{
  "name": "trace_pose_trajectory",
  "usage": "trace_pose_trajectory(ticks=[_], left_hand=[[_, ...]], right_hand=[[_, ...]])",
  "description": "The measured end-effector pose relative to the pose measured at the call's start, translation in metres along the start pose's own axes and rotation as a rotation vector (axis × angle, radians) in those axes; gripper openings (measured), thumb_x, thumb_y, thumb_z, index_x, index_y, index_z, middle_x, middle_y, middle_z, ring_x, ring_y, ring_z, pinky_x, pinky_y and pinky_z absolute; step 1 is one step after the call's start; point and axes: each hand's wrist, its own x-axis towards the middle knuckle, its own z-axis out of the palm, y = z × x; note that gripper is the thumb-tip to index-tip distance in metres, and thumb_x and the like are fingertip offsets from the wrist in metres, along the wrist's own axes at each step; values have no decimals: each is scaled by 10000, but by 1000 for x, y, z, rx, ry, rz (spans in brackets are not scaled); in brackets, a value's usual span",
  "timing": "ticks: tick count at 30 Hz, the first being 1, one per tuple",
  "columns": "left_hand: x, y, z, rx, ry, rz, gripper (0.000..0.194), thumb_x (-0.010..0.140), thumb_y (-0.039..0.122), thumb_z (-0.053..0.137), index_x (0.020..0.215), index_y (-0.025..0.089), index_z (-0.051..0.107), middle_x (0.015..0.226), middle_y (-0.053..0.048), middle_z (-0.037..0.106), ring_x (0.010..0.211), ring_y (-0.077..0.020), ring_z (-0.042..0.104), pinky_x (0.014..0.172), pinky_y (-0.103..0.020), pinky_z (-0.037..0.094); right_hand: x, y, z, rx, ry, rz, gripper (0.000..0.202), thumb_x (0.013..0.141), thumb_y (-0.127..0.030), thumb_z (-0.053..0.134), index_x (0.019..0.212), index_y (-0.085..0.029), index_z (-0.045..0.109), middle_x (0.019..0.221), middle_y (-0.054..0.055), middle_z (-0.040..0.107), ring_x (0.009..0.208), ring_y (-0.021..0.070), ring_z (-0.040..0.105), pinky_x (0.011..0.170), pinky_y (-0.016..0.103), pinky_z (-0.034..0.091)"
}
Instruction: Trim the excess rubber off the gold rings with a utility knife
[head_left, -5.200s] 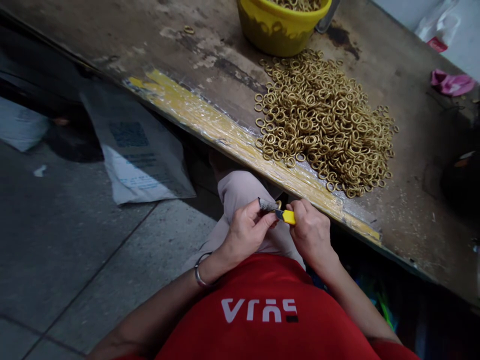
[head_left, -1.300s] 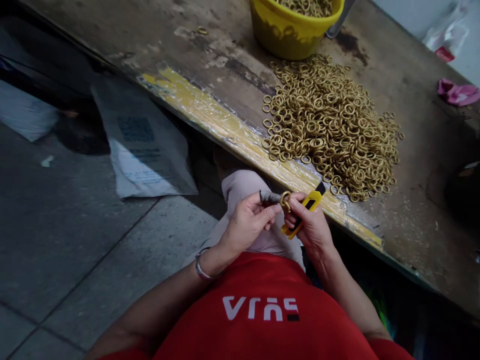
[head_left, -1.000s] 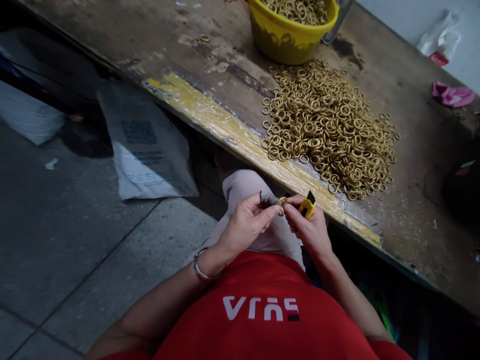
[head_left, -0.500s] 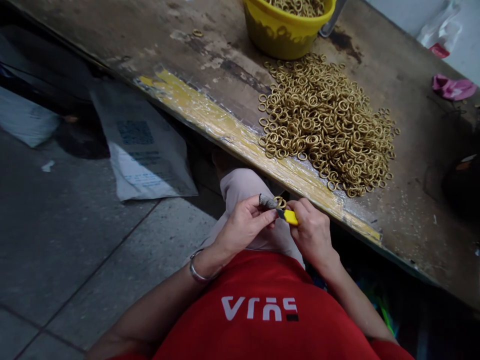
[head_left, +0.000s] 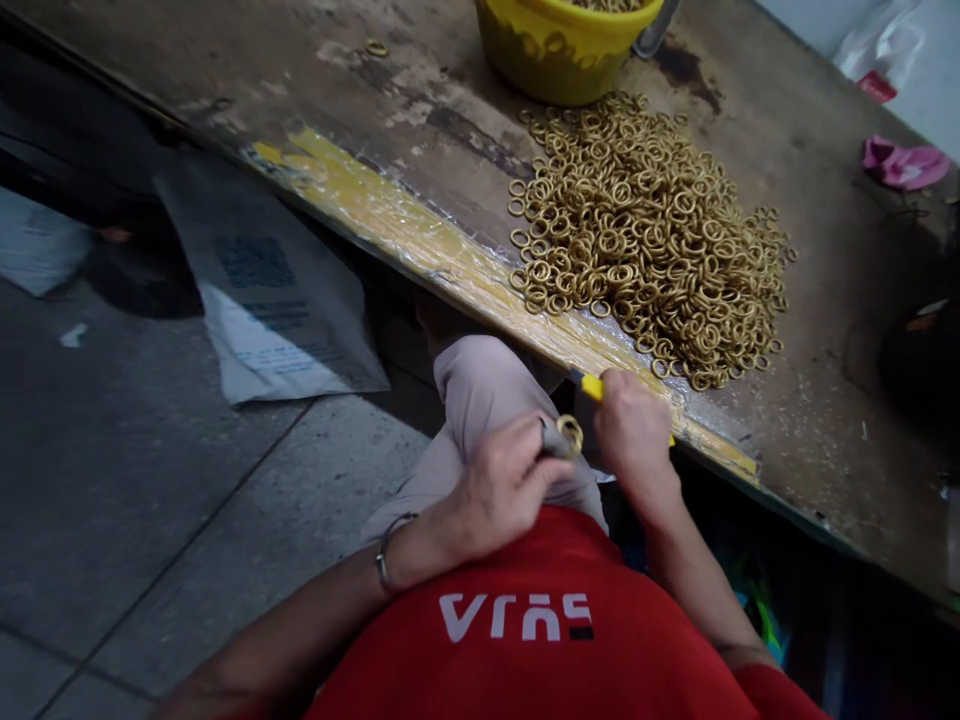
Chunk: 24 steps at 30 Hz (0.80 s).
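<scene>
Above the lap, my left hand (head_left: pixel 510 485), slightly blurred, pinches gold-coloured rings (head_left: pixel 570 434) at its fingertips; how many is unclear. A grey cover (head_left: pixel 553 440) wraps its index fingertip. My right hand (head_left: pixel 636 430) is closed around a yellow-handled cutter (head_left: pixel 592 387) by the table's front edge, its dark tip pointing up and left. The two hands are apart. On the table, a large pile of gold-coloured rings (head_left: pixel 652 240) lies beyond my right hand.
A yellow tub (head_left: pixel 562 60) with rings stands behind the pile. The wooden table (head_left: pixel 832 300) has a taped front edge. A pink cloth (head_left: pixel 905 165) lies at the right. Below left, a white sack (head_left: pixel 292 340) rests on the floor, and one ring (head_left: pixel 376 47) lies apart.
My hands have separated. The right one has moved up with the cutter, away from the rings; the left one has shifted slightly down and right. The view has shifted a little.
</scene>
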Motion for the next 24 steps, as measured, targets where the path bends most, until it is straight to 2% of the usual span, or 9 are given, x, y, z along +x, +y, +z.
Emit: trace_pose_trajectory(ticks=[2,3,6,8,11,13,17,19,24], left_hand=[[-1,4,-1,-43,-38,45,105,912,205,588,814,173,608,774,-28,638,720,-162,591,685,-275,486],[0,4,-3,-64,-37,32,90,913,207,592,834,171,613,776,-26,640,719,-159,591,685,-273,485],[5,2,-5,-133,-48,-46,78,910,233,616,868,168,626,801,-25,656,752,-164,605,713,-275,490],[7,0,-4,-188,-78,-75,102,907,249,629,845,168,625,803,-23,658,764,-165,611,726,-277,494],[8,-3,0,-248,-61,-102,107,896,239,649,822,166,623,798,-18,654,759,-158,610,727,-270,495],[7,-4,2,-254,-42,-106,73,880,213,665,835,165,635,813,-19,667,769,-157,618,742,-268,499],[7,-8,3,-243,-38,-96,15,862,169,674,866,159,663,844,-28,701,794,-158,646,773,-267,514],[8,-9,3,-252,-42,-88,6,857,159,671,855,157,666,843,-27,707,791,-154,651,767,-261,519],[9,-11,7,-239,-53,-99,5,845,163,669,840,161,667,850,-26,712,791,-154,656,766,-261,523]], right_hand=[[8,9,-6,158,54,65,198,912,-116,475,842,-168,653,747,70,651,608,167,534,567,281,308],[9,12,-9,318,44,31,200,938,-187,490,816,-178,650,722,53,635,624,167,536,584,277,337],[4,12,-12,904,-149,-73,271,955,-389,550,804,-196,665,665,2,586,614,143,529,578,255,387],[-2,7,-10,1216,-302,-15,288,936,-454,592,861,-196,694,605,-34,531,523,113,467,501,235,355],[-8,6,-6,1434,-418,114,291,908,-481,647,937,-201,721,560,-66,476,445,87,388,430,220,297],[-7,9,-7,1454,-444,91,252,898,-448,673,954,-210,737,605,-55,525,462,82,415,443,217,319],[0,18,-15,1323,-446,-122,163,906,-334,657,943,-210,756,803,3,655,657,112,568,607,239,439],[2,20,-18,1230,-433,-204,148,911,-275,623,944,-204,748,822,10,659,737,131,596,678,253,459],[0,20,-18,1016,-381,-324,163,875,-143,546,915,-192,696,843,16,643,754,133,583,690,250,435]])
